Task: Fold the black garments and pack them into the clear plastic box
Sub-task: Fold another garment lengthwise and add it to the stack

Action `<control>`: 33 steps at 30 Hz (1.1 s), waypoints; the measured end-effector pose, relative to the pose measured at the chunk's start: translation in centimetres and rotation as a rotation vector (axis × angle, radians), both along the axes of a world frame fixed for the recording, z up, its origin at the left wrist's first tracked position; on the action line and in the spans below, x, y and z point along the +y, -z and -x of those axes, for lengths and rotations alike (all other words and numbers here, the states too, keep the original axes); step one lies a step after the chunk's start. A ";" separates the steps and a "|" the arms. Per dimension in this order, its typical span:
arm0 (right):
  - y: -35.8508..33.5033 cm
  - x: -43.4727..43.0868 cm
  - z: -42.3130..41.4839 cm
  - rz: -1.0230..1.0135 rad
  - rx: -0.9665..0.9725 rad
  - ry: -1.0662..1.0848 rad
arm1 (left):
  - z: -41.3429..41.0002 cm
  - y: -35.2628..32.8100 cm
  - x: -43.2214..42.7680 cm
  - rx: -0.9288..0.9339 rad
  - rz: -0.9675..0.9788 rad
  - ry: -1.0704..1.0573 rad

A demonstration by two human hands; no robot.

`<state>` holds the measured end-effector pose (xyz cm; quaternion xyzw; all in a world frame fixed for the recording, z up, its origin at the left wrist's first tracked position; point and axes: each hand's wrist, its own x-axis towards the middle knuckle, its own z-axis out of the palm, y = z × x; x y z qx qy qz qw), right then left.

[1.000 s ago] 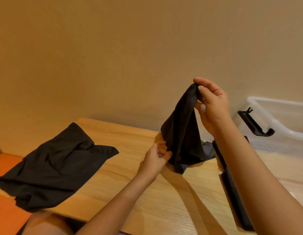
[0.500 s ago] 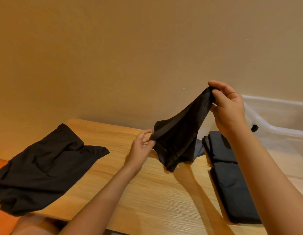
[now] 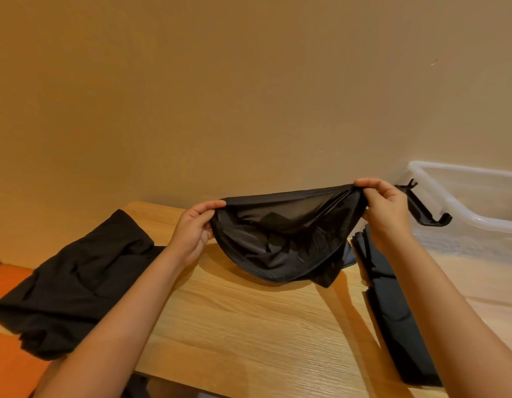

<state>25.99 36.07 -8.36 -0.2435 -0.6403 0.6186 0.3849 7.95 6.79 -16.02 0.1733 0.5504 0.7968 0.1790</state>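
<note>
Fingertips [image 3: 213, 204] of the left hand [image 3: 191, 231] pinch one end of a thin black garment [image 3: 280, 239], thumb on top and the other fingers curled beneath. The cloth stretches taut along its upper edge to the right hand [image 3: 385, 214], whose fingers [image 3: 366, 183] curl over and pinch the other end. Between the two hands the garment sags in a pouch, its lowest fold just touching or barely above the wooden table [image 3: 249, 326]; which of the two cannot be told.

An orange surface [image 3: 8, 282] shows at the far left, lower than the tabletop. The table has pale grain and meets a plain beige wall [image 3: 249, 96] that fills the upper half of the view.

Three black garments are visible. A crumpled black garment [image 3: 77, 282] hangs over the table's left edge onto the orange surface. The held one is in the middle. A folded black garment [image 3: 392, 311] lies flat to the right, partly hidden by the right forearm.

One clear plastic box [image 3: 464, 202] stands at the far right against the wall, just beside the folded piece, with one black latch [image 3: 427, 214] hanging from its near rim.
</note>
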 end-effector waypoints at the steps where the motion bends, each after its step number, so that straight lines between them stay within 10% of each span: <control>1: 0.0 0.0 -0.1 -0.018 -0.018 -0.023 | 0.3 -0.4 -0.3 0.001 -0.009 0.013; 12: -6.0 2.5 3.9 -0.323 -0.260 -0.095 | 6.0 -11.6 0.0 0.412 0.283 -0.011; 20: -19.1 3.6 8.6 -0.435 0.033 0.087 | 12.0 -26.3 3.7 0.760 0.483 -0.255; 25: -27.4 2.3 8.8 -0.317 0.400 0.110 | 10.9 -36.4 3.1 0.838 0.202 -0.417; 33: -15.2 -0.7 0.3 -0.163 0.393 -0.062 | 2.7 -23.0 -4.2 0.923 0.122 -0.310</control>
